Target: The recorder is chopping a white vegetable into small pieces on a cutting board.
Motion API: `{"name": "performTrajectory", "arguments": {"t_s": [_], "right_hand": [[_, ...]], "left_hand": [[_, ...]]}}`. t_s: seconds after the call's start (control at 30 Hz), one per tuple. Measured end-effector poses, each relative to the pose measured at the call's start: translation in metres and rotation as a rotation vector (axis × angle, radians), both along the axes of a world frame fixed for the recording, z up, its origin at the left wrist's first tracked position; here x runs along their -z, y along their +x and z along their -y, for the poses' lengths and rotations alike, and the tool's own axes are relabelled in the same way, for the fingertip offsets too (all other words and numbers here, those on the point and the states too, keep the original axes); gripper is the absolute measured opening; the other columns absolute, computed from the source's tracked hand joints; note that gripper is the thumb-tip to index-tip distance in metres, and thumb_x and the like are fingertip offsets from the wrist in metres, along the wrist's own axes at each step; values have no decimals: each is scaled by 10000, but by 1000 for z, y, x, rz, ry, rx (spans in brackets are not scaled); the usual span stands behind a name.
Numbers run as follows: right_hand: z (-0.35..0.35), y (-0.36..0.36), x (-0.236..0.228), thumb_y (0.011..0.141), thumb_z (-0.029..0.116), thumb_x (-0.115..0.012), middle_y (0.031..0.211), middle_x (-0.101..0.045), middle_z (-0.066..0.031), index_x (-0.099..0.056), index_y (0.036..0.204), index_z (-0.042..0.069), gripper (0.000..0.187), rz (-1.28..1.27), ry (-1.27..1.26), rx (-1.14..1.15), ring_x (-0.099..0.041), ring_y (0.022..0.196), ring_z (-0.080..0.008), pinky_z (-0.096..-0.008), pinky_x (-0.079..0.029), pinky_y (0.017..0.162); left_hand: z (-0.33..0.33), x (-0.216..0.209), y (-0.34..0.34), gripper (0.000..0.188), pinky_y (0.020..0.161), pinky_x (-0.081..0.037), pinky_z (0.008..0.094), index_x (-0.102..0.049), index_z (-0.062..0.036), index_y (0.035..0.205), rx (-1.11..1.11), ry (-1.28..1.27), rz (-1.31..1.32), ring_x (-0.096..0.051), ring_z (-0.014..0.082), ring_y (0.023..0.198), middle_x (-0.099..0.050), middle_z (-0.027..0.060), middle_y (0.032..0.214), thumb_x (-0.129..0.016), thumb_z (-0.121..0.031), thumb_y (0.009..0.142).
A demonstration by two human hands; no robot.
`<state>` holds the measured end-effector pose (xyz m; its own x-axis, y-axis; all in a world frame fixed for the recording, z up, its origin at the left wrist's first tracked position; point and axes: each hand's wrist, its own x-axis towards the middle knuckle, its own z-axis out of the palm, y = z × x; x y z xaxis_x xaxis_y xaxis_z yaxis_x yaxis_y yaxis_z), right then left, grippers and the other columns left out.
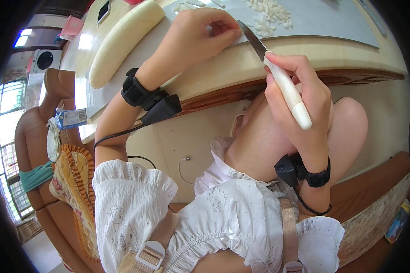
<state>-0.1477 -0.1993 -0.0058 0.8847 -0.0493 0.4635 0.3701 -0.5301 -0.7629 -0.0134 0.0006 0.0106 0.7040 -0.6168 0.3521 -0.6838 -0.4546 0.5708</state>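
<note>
My right hand (300,91) is closed around the white handle of a knife (255,40), its blade slanting up and left over the table's near edge. Close to the blade's tip, the fingers of my left hand (205,34) are curled together in a pinch; anything between them is too small or hidden to make out. A long, peeled white radish (125,41) lies to the left of my left hand. Small diced white pieces (271,17) are heaped on a grey cutting board (323,25) beyond the knife. A few white strips (196,3) lie farther left on the board.
A phone (104,11) lies at the table's far left. A blue-and-white carton (72,119) is by the table's left side, near a brown chair (54,98) with a ruffled cushion (73,191). The table's wooden edge (346,76) runs above my legs. Black wrist devices (143,93) trail cables.
</note>
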Motion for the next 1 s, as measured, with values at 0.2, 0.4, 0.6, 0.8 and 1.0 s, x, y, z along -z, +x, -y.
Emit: {"name": "performTrajectory", "arguments": {"t_s": [0.2,0.4,0.6,0.8,1.0], "right_hand": [[1,-3,-3,888,-48,-657,958,-758,-108,-699,1156,36,284,-27,-42,-14,-665,768,-112,-244,-520,696],[1,-2,-1,920,-33,-665,1003,-757,-126,-679,1181,12,266,-23,76,-24,-707,892,-136,-261,-554,788],[1,-3,-1,939,-15,-674,996,-763,-125,-677,1192,15,254,-23,74,-46,-713,892,-129,-253,-557,803],[1,-3,-5,933,-9,-685,990,-771,-118,-683,1186,29,256,-62,-64,-45,-715,889,-110,-241,-553,779],[-2,-3,-1,936,-2,-687,986,-770,-118,-680,1185,14,250,-37,87,-23,-719,902,-122,-245,-557,797]], "left_hand": [[-1,5,2,183,683,-555,295,-765,-13,972,-10,-43,-58,-682,158,702,-730,101,786,-753,-180,900],[0,3,2,187,702,-567,292,-767,-9,962,-29,-12,-87,-695,158,714,-738,102,794,-757,-181,891],[0,1,2,177,693,-568,291,-772,-13,954,-27,-9,-90,-697,158,707,-740,102,791,-758,-174,884],[-3,0,2,181,694,-570,296,-772,-11,949,-14,-15,-72,-704,160,712,-739,107,792,-762,-178,877],[-1,-4,0,189,698,-565,293,-772,-15,957,-29,18,-80,-694,155,715,-737,100,797,-757,-189,883]]}}
